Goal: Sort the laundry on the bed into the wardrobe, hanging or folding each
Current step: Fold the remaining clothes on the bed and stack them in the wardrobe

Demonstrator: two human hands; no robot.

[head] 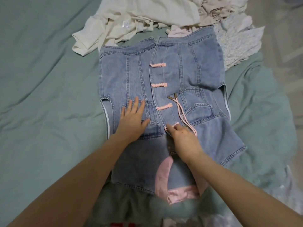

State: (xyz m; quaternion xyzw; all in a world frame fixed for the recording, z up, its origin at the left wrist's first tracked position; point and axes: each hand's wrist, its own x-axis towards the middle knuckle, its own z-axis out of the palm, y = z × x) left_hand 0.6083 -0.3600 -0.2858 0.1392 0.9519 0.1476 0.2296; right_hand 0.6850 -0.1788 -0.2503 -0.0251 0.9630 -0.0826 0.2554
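A sleeveless denim vest (172, 89) with pink loop fastenings lies spread flat on the green bedsheet (41, 79) in the middle of the frame, below a heap of pale laundry (147, 15) at the top. The left hand (132, 118) presses flat with fingers spread on the vest's pocket, while the right hand (182, 133) pinches the lowest pink loop (173, 125) at the placket. The denim looks thick and fairly stiff, not slippery, so it should crease cleanly and is probably best taken by its seamed edges or shoulders.
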